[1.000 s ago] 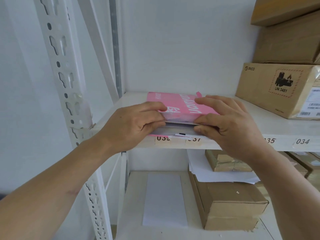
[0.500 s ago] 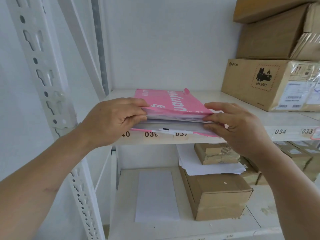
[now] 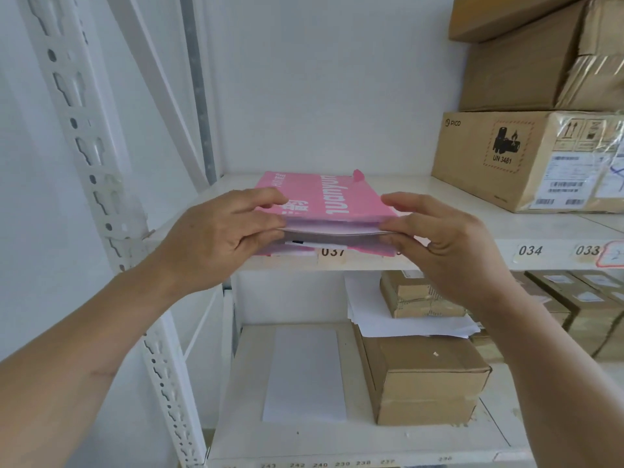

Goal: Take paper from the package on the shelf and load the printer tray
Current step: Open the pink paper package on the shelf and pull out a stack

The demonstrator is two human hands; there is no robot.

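A pink paper package [image 3: 324,201] lies at the front edge of the white shelf [image 3: 472,228], its open end facing me. White sheets [image 3: 331,231] show in the open mouth. My left hand [image 3: 223,238] grips the package's left front corner, thumb on top of the pink wrapper. My right hand [image 3: 449,244] pinches the right front corner, fingers on the wrapper and thumb at the paper's edge. The wrapper's top flap is lifted off part of the stack. No printer is in view.
Brown cardboard boxes [image 3: 526,157] are stacked on the same shelf at the right. On the lower shelf lie a loose white sheet [image 3: 304,373], a cardboard box [image 3: 422,380] and more sheets [image 3: 405,319] under a small box. A perforated white upright [image 3: 98,184] stands at the left.
The wrapper's mouth has opened wider, showing more of the white stack. My right hand has slid from the top of the package to its right corner. The view has shifted left.
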